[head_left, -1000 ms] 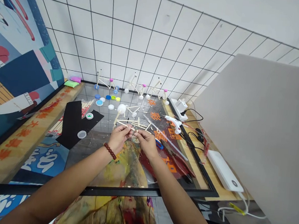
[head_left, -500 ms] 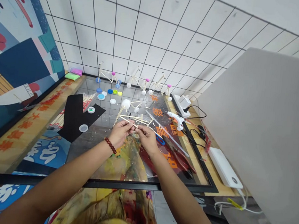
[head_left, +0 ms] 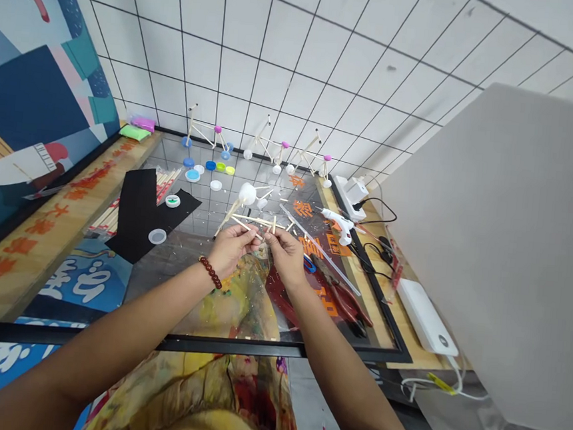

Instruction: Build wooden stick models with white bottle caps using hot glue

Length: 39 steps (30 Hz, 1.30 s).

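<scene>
My left hand [head_left: 233,250], a beaded bracelet at its wrist, pinches a thin pale wooden stick [head_left: 241,224] that slants across its fingertips. Close beside it, my right hand [head_left: 287,258] has thumb and fingers pressed together; whatever lies between them is too small to make out. Just beyond the hands is a partly built stick frame [head_left: 228,220] with a white ball [head_left: 247,193] at its top. Loose short sticks [head_left: 290,224] lie past my right fingers. Blue-handled scissors [head_left: 309,264] rest by the right hand, partly hidden by it.
Several stick models [head_left: 263,143] stand along the tiled wall. Coloured lids [head_left: 192,175] and black sheets [head_left: 136,208] lie left. On the right are a glue gun [head_left: 338,225], a clear glue stick [head_left: 332,262], red-handled pliers [head_left: 346,300], a power strip [head_left: 344,196] and a white box [head_left: 428,318].
My right fingertips have come away from the stick's end and sit slightly apart to the right. The left hand still holds the stick. The view has shifted a little.
</scene>
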Tool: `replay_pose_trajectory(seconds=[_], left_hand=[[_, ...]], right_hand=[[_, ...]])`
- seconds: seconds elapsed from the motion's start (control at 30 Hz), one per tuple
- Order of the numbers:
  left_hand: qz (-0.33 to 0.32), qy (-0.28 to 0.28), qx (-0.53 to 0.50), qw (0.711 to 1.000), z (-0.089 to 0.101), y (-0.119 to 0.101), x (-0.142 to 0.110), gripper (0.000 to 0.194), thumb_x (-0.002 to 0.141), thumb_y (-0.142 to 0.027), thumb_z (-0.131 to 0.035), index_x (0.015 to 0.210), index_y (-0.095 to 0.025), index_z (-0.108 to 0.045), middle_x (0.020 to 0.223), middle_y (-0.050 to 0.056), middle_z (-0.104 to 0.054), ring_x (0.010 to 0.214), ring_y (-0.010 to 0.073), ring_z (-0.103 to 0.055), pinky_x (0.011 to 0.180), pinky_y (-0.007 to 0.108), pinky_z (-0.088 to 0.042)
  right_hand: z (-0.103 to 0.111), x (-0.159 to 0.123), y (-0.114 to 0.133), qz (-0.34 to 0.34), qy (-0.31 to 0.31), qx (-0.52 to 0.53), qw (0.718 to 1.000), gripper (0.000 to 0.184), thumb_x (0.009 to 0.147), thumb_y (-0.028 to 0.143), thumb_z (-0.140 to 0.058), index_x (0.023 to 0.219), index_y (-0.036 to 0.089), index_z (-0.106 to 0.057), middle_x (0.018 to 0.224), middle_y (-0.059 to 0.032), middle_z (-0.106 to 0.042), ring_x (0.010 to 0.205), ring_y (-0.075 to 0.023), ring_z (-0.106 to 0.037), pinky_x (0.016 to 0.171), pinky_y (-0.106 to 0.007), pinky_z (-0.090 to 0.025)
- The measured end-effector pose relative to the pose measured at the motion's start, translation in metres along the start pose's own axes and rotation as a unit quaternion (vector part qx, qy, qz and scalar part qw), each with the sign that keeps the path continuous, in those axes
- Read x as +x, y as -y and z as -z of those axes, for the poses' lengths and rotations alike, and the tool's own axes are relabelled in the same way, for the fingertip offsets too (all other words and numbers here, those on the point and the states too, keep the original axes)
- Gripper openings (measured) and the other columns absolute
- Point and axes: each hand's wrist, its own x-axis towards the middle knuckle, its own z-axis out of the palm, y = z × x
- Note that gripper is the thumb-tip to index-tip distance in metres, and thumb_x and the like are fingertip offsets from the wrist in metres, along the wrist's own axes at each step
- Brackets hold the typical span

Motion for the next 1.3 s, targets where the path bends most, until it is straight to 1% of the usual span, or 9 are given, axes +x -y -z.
replay_pose_trajectory(seconds=[0.33,0.57,0.73,0.87,0.97,1.07,1.17,1.23,1.3], left_hand=[[-0.018,-0.001,-0.020,1.000,0.002,0.004,0.001,0.025,0.060,-0.022,-0.090,0.074,-0.012,-0.072,0.073,0.004,-0.072,0.066,0.0098,-0.065,0.067,0.022,-0.053],[-0.016,0.005,-0.026,1.000,0.003,0.004,0.001,0.028,0.059,-0.024,-0.091,0.076,-0.012,-0.072,0.075,0.004,-0.073,0.068,0.0105,-0.066,0.070,0.024,-0.054],[-0.018,0.004,-0.024,1.000,0.003,0.004,0.000,0.031,0.058,-0.026,-0.092,0.076,-0.012,-0.071,0.077,0.005,-0.074,0.071,0.0119,-0.068,0.076,0.028,-0.055],[-0.023,0.006,-0.019,1.000,0.005,0.004,-0.001,0.031,0.060,-0.029,-0.091,0.078,-0.013,-0.070,0.082,0.005,-0.075,0.073,0.0121,-0.068,0.079,0.030,-0.056],[-0.029,0.015,-0.008,0.999,0.004,0.005,-0.002,0.031,0.060,-0.029,-0.090,0.078,-0.012,-0.071,0.083,0.007,-0.075,0.074,0.0137,-0.069,0.078,0.031,-0.056],[-0.042,0.022,0.003,0.999,0.003,0.007,-0.005,0.032,0.058,-0.029,-0.091,0.078,-0.013,-0.072,0.082,0.007,-0.074,0.074,0.0148,-0.069,0.077,0.031,-0.057],[-0.062,0.025,0.022,0.998,0.001,0.010,-0.006,0.032,0.057,-0.032,-0.090,0.077,-0.015,-0.073,0.082,0.007,-0.075,0.072,0.0155,-0.068,0.075,0.031,-0.057],[-0.071,0.021,0.034,0.997,0.000,0.011,-0.006,0.032,0.057,-0.035,-0.090,0.076,-0.015,-0.073,0.080,0.006,-0.074,0.069,0.0151,-0.067,0.071,0.030,-0.056],[-0.077,0.010,0.042,0.996,-0.001,0.011,-0.006,0.032,0.057,-0.036,-0.089,0.075,-0.015,-0.072,0.077,0.005,-0.073,0.065,0.0144,-0.065,0.068,0.029,-0.056]], right_hand=[[-0.001,0.001,-0.001,-0.022,0.001,0.032,0.999,0.020,0.077,0.039,-0.071,0.084,0.020,-0.075,0.081,-0.0004,-0.074,0.076,-0.0176,-0.063,0.080,-0.033,-0.050],[-0.002,0.000,-0.002,-0.007,0.015,0.002,1.000,0.024,0.081,0.043,-0.069,0.087,0.021,-0.076,0.087,-0.0029,-0.075,0.082,-0.0197,-0.064,0.083,-0.034,-0.049],[0.000,-0.001,-0.002,0.006,0.017,-0.017,1.000,0.024,0.084,0.043,-0.067,0.087,0.021,-0.072,0.088,-0.0033,-0.073,0.083,-0.0194,-0.062,0.082,-0.033,-0.047],[0.005,0.000,0.003,0.002,-0.007,-0.038,0.999,0.024,0.088,0.045,-0.061,0.086,0.022,-0.063,0.082,-0.0010,-0.066,0.078,-0.0162,-0.058,0.076,-0.029,-0.045],[0.009,0.003,0.013,-0.016,-0.028,0.063,0.998,0.023,0.085,0.045,-0.064,0.088,0.023,-0.058,0.071,0.0038,-0.055,0.066,-0.0128,-0.050,0.065,-0.026,-0.041],[0.012,0.004,0.023,-0.076,0.001,0.153,0.985,0.030,0.079,0.049,-0.070,0.089,0.022,-0.061,0.059,0.0082,-0.037,0.052,-0.0098,-0.032,0.053,-0.024,-0.029],[0.014,0.003,0.028,-0.125,0.029,0.181,0.975,0.039,0.075,0.056,-0.073,0.086,0.019,-0.067,0.053,0.0109,-0.025,0.048,-0.0076,-0.020,0.049,-0.025,-0.019],[0.015,0.002,0.030,-0.129,0.031,0.188,0.973,0.041,0.071,0.057,-0.076,0.083,0.018,-0.068,0.051,0.0113,-0.024,0.047,-0.0069,-0.017,0.049,-0.025,-0.017],[0.015,0.000,0.031,-0.130,0.030,0.186,0.973,0.041,0.068,0.056,-0.079,0.081,0.019,-0.068,0.051,0.0108,-0.028,0.047,-0.0065,-0.020,0.048,-0.024,-0.019]])
